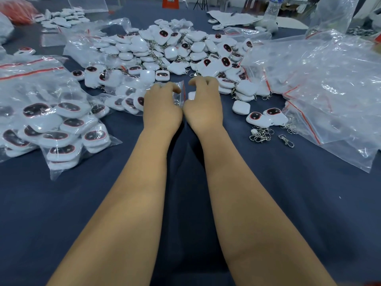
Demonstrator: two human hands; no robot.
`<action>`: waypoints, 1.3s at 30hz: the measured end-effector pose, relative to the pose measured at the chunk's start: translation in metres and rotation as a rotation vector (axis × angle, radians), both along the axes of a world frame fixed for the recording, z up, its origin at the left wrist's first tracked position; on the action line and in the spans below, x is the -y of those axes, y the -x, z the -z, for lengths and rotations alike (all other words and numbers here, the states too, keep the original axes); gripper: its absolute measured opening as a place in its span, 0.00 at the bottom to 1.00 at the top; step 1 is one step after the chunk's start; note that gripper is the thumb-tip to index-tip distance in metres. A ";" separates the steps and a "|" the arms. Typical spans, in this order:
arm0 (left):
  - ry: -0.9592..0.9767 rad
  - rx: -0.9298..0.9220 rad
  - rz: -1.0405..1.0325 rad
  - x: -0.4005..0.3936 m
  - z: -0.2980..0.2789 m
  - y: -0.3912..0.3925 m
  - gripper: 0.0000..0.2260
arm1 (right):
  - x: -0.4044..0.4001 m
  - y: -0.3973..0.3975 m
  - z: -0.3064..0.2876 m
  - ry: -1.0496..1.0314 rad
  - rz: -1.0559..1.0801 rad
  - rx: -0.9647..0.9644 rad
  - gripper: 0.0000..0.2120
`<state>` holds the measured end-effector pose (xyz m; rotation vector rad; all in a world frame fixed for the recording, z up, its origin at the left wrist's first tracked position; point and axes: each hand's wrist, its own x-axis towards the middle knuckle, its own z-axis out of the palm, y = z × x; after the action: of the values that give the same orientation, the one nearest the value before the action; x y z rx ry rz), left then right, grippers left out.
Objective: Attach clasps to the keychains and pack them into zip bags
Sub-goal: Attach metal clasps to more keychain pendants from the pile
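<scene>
Both hands meet at the table's middle, backs toward me. My left hand (161, 106) pinches a small clear zip bag (180, 93) with a red seal strip. My right hand (203, 102) curls its fingers around a white keychain (191, 95), which shows only a little between the two hands at the bag's mouth. Just beyond the hands a large heap of white keychains (165, 50) with dark red-rimmed faces and metal chains covers the table. Loose metal clasps (261, 134) lie to the right of my right forearm.
Packed zip bags (51, 124) full of keychains lie at the left. A pile of empty clear zip bags (329, 83) fills the right side. Three loose keychains (259, 116) sit near the clasps. A plastic bottle (273, 7) stands at the far edge. Dark blue cloth (185, 203) covers the table.
</scene>
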<state>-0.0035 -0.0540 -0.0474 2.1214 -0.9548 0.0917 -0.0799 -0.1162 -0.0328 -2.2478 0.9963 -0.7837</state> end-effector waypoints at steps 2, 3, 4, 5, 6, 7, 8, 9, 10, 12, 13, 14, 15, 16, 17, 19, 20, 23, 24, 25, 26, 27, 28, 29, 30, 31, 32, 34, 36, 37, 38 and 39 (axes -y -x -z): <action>0.088 -0.075 0.016 -0.001 -0.002 0.001 0.18 | 0.002 0.000 0.003 0.041 0.037 -0.037 0.22; 0.131 -0.120 0.016 -0.001 -0.002 0.001 0.16 | 0.004 0.000 0.004 0.056 0.065 -0.090 0.21; 0.160 -0.154 0.010 -0.001 -0.002 0.001 0.14 | 0.005 0.000 0.005 0.056 0.082 -0.133 0.20; 0.173 -0.174 0.001 -0.001 -0.003 0.001 0.12 | 0.007 0.000 0.005 0.044 0.083 -0.151 0.20; 0.179 -0.186 -0.006 -0.001 -0.003 0.001 0.10 | 0.009 0.001 0.006 0.031 0.076 -0.151 0.19; 0.182 -0.195 -0.008 -0.002 -0.003 0.001 0.09 | 0.009 0.000 0.006 0.025 0.069 -0.144 0.19; 0.185 -0.203 -0.007 -0.002 -0.003 0.001 0.09 | 0.009 0.000 0.006 0.024 0.068 -0.134 0.19; 0.183 -0.210 -0.002 -0.001 -0.003 0.001 0.09 | 0.009 -0.001 0.007 0.021 0.072 -0.118 0.18; 0.173 -0.215 0.006 -0.001 -0.003 0.001 0.09 | 0.009 -0.001 0.006 0.010 0.081 -0.090 0.16; 0.136 -0.208 0.017 0.000 -0.002 0.001 0.11 | 0.009 -0.003 0.005 -0.042 0.103 -0.007 0.10; 0.119 -0.198 0.020 0.000 -0.002 0.001 0.11 | 0.010 -0.003 0.005 -0.082 0.107 0.036 0.09; 0.107 -0.188 0.023 0.000 -0.003 0.001 0.12 | 0.010 -0.003 0.004 -0.136 0.107 0.092 0.11; 0.099 -0.174 0.023 0.000 -0.003 0.001 0.13 | 0.010 -0.003 0.003 -0.207 0.105 0.165 0.13; 0.092 -0.160 0.018 0.001 -0.003 0.001 0.13 | 0.010 -0.003 0.001 -0.288 0.103 0.250 0.14; 0.086 -0.150 0.011 0.001 -0.003 0.001 0.14 | 0.009 -0.002 -0.001 -0.362 0.105 0.332 0.14; 0.080 -0.146 -0.004 0.001 -0.003 0.000 0.16 | 0.009 -0.002 -0.004 -0.458 0.121 0.446 0.14; 0.082 -0.148 -0.006 0.001 -0.003 0.000 0.16 | 0.009 -0.002 -0.005 -0.476 0.140 0.473 0.14; 0.086 -0.153 0.002 0.000 -0.004 0.001 0.17 | 0.011 0.001 -0.007 -0.448 0.239 0.549 0.13; 0.086 -0.155 0.003 -0.001 -0.004 0.001 0.16 | 0.013 0.003 -0.008 -0.405 0.289 0.577 0.12; 0.084 -0.155 0.002 -0.001 -0.005 0.001 0.16 | 0.015 0.005 -0.009 -0.355 0.347 0.617 0.11; 0.080 -0.154 0.000 -0.001 -0.005 0.002 0.16 | 0.018 0.009 -0.011 -0.315 0.409 0.679 0.11; 0.074 -0.152 -0.002 -0.001 -0.006 0.002 0.16 | 0.022 0.012 -0.013 -0.303 0.458 0.751 0.13; 0.068 -0.151 -0.003 -0.001 -0.006 0.002 0.16 | 0.025 0.016 -0.014 -0.304 0.485 0.801 0.16; 0.063 -0.150 -0.004 -0.001 -0.006 0.002 0.16 | 0.029 0.019 -0.014 -0.292 0.497 0.801 0.20; 0.059 -0.150 -0.006 -0.001 -0.007 0.002 0.16 | 0.031 0.021 -0.013 -0.251 0.507 0.713 0.24; 0.054 -0.151 -0.007 -0.001 -0.007 0.003 0.16 | 0.034 0.021 -0.011 -0.184 0.528 0.533 0.29; 0.049 -0.154 -0.006 -0.001 -0.007 0.003 0.16 | 0.035 0.021 -0.008 -0.116 0.559 0.313 0.33; 0.048 -0.166 0.004 -0.001 -0.007 0.003 0.15 | 0.032 0.019 -0.005 -0.048 0.586 -0.036 0.41; 0.054 -0.180 0.013 -0.001 -0.007 0.003 0.15 | 0.027 0.017 -0.005 -0.029 0.536 -0.178 0.45; 0.056 -0.184 0.016 -0.001 -0.007 0.003 0.15 | 0.025 0.017 -0.004 0.000 0.510 -0.208 0.45; 0.055 -0.188 0.018 -0.001 -0.007 0.003 0.15 | 0.024 0.018 -0.003 0.036 0.487 -0.214 0.46; 0.053 -0.191 0.020 -0.001 -0.007 0.003 0.15 | 0.023 0.019 -0.003 0.066 0.465 -0.188 0.46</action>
<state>-0.0069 -0.0526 -0.0406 2.0309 -0.8506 -0.0932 -0.0990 -0.1395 -0.0299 -2.2002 1.6418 -0.8117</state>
